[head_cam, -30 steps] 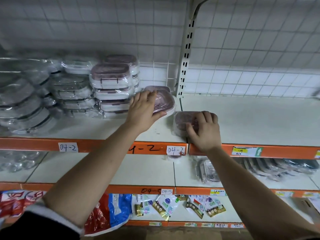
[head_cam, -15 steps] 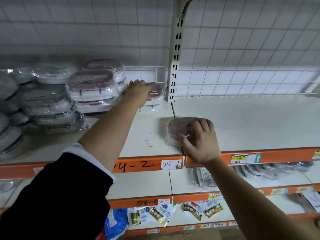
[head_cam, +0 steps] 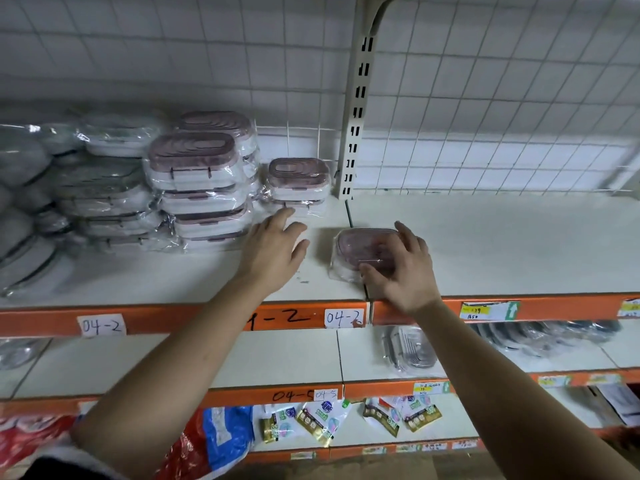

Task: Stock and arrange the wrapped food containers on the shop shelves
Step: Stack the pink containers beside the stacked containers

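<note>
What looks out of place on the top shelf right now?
One wrapped container sits alone near the front edge, across the seam between shelf sections, slightly askew and apart from the stacks at left. The right hand grips it; the left hand is open near the two-high stack. Nothing looks spilled or damaged.

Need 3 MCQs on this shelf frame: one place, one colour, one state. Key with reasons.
1. The wrapped container under the right hand lies: A) on the upper shelf, near its front B) on the tall stack C) on the lower shelf.
2. The shelf edge strips are: A) blue B) orange C) green.
3. The left hand is: A) gripping a container B) pinching a label C) open, holding nothing.
Key: 1A, it sits just behind the strip; 2B, fronts show orange; 3C, fingers spread, nothing in them.
</note>
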Demonstrator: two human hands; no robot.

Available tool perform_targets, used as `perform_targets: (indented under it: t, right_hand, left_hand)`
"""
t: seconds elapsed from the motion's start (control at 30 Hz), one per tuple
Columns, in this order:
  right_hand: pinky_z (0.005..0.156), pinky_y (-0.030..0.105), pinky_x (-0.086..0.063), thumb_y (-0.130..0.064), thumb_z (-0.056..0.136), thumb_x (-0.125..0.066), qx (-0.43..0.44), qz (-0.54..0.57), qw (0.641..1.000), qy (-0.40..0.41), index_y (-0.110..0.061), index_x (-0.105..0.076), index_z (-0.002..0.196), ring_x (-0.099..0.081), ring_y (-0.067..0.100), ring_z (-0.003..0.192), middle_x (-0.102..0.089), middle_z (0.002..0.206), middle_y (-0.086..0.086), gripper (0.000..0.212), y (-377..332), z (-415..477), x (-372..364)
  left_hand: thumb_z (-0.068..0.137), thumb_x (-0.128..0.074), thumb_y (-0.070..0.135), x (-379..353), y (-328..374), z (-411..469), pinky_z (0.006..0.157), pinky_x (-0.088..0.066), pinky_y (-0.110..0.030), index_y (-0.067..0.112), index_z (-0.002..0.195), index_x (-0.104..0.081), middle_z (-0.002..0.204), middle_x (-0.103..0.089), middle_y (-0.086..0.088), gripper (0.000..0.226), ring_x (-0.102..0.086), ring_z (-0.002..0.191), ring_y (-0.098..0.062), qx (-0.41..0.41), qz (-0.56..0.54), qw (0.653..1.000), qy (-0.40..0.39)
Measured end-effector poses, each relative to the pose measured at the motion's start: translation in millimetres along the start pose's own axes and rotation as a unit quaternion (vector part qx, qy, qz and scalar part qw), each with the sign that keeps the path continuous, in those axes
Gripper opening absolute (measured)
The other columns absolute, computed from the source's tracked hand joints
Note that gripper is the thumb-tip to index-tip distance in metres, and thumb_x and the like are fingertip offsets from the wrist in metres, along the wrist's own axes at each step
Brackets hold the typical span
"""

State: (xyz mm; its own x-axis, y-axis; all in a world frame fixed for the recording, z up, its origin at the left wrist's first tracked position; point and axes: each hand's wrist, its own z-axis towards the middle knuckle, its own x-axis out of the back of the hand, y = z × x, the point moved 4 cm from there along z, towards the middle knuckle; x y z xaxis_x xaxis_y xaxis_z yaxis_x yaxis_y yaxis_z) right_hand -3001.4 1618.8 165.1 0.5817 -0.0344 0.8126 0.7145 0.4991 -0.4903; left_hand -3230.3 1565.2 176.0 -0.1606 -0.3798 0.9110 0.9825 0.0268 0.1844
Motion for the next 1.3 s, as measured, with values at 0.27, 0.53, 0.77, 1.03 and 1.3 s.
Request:
perform_targets:
  t: [0.27,0.53,0.77,1.03,1.3]
  right_hand:
    - [0.099,0.035,-0.030,-0.063,0.067,-0.064,0.042,-0.018,0.999,-0.019,-0.017,-0.058,0.104,-0.048,0.028,0.115,-0.061,0.113,-0.001,0.059,-2,14,0]
    - [0.098,0.035,-0.032,-0.073,0.064,-0.058,0.072,-0.014,0.996,0.057,-0.013,-0.059,0.117,-0.044,0.033,0.116,-0.057,0.123,0.008,0.080,-38,52,-8]
    - [0.098,0.040,-0.034,-0.059,0.073,-0.073,0.086,-0.020,0.989,0.123,-0.007,-0.059,0.114,-0.042,0.037,0.114,-0.054,0.127,0.015,0.067,-86,131,-7]
    - [0.105,0.038,-0.036,-0.050,0.091,-0.060,0.066,-0.089,0.992,0.066,-0.023,-0.063,0.126,-0.036,0.034,0.131,-0.042,0.141,0.011,0.044,-108,190,-43]
    - [0.099,0.045,-0.040,-0.043,0.097,-0.049,0.074,-0.099,0.990,0.073,-0.020,-0.047,0.141,-0.035,0.032,0.128,-0.047,0.138,0.006,0.050,-101,147,-25]
  left_hand:
    - [0.096,-0.049,0.044,5,-21,-46,0.098,-0.039,-0.038,0.017,0.113,-0.069,0.114,-0.063,-0.001,0.037,-0.055,0.108,-0.027,0.059,-0.021,0.998,-0.016]
    - [0.084,-0.043,0.034,9,-13,-57,0.079,-0.044,-0.038,0.013,0.097,-0.068,0.079,-0.068,-0.002,0.036,-0.062,0.075,-0.028,0.042,-0.015,0.997,0.066]
    - [0.083,-0.052,0.028,5,-15,-54,0.082,-0.040,-0.039,0.013,0.093,-0.064,0.078,-0.066,-0.002,0.022,-0.061,0.075,-0.028,0.045,-0.009,0.998,0.053]
    - [0.082,-0.045,0.029,5,-19,-53,0.080,-0.037,-0.037,0.013,0.092,-0.062,0.081,-0.065,-0.003,0.026,-0.059,0.078,-0.028,0.029,-0.009,0.997,0.071]
    - [0.083,-0.048,0.027,7,-17,-55,0.077,-0.042,-0.040,0.011,0.086,-0.062,0.077,-0.065,-0.003,0.021,-0.059,0.072,-0.030,0.038,-0.007,0.996,0.085]
